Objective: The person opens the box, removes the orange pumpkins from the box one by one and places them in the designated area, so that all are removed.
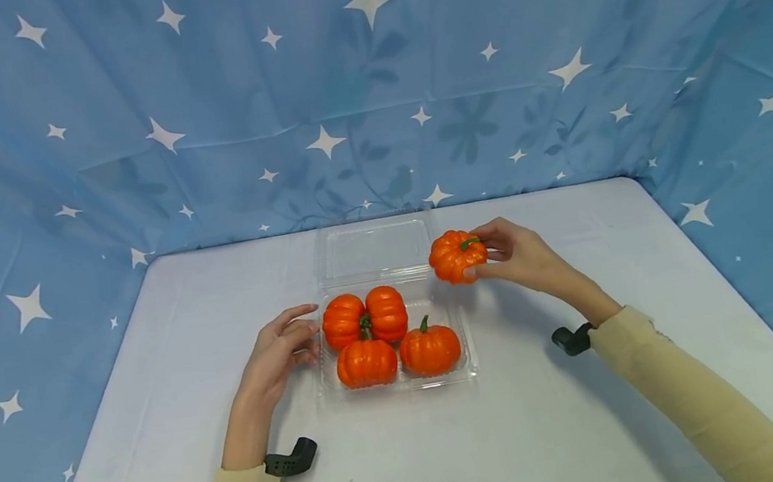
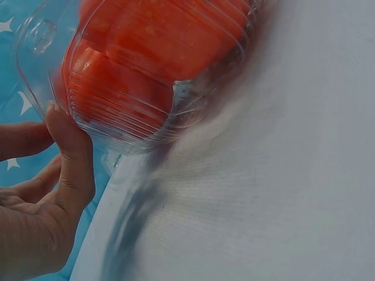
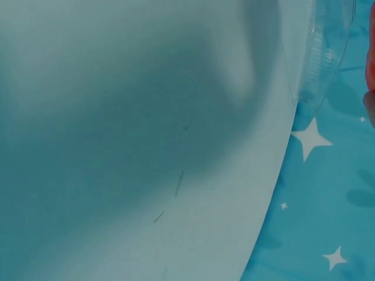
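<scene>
My right hand (image 1: 516, 256) holds an orange mini pumpkin (image 1: 449, 259) with a green stem between thumb and fingers, over the right side of a clear plastic clamshell box (image 1: 430, 294). Inside the box sit several more orange pumpkins (image 1: 430, 349), stems turned various ways. At the box's left side is my left hand (image 1: 277, 357), fingers loosely bent. In the left wrist view, a digit of the left hand (image 2: 44, 216) has its tip right at the box's clear rim (image 2: 35, 99). Only an edge of the held pumpkin (image 3: 371, 52) and a fingertip show in the right wrist view.
The box's clear lid (image 1: 376, 250) lies folded back behind it. A white cloth covers the table (image 1: 527, 418). Blue star-patterned curtain (image 1: 364, 73) hangs behind and along both sides. Dark wrist cameras (image 1: 293, 457) sit at both cuffs.
</scene>
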`<move>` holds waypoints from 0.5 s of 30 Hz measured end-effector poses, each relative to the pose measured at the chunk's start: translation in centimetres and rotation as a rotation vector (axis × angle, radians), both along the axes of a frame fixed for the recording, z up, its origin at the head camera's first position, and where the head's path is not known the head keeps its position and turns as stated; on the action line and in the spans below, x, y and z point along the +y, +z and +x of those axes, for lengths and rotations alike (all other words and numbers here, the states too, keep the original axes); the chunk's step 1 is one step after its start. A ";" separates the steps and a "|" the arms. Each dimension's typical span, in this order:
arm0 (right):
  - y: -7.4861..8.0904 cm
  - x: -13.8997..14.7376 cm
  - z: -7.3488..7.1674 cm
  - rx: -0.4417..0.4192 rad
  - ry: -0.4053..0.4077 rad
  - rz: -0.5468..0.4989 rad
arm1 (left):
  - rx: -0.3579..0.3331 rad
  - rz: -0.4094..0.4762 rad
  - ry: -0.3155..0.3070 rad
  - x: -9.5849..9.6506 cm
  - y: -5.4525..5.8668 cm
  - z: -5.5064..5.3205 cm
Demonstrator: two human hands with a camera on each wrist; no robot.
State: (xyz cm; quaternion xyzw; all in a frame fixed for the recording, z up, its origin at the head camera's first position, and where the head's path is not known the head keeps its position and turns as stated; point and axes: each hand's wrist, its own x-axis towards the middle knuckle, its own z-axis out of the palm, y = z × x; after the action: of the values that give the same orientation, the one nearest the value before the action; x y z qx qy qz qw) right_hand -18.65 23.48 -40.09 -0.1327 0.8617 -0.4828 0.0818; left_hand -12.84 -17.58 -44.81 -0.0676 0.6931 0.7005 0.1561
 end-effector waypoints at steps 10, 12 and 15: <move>-0.6 1.4 -1.1 -0.067 -0.097 0.035 | 0.001 -0.013 0.001 0.1 0.0 0.1; -0.8 1.6 -1.4 -0.078 -0.118 0.048 | 0.004 -0.013 -0.002 0.1 0.0 0.1; -1.1 1.9 -1.8 -0.096 -0.136 0.050 | 0.006 -0.008 -0.005 0.1 -0.1 0.1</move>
State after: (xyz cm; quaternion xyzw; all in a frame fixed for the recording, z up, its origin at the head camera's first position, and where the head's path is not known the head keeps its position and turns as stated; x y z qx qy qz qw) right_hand -20.47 25.41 -41.21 -0.0483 0.8757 -0.4713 0.0934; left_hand -12.72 -17.52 -44.90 -0.0646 0.6965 0.6975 0.1556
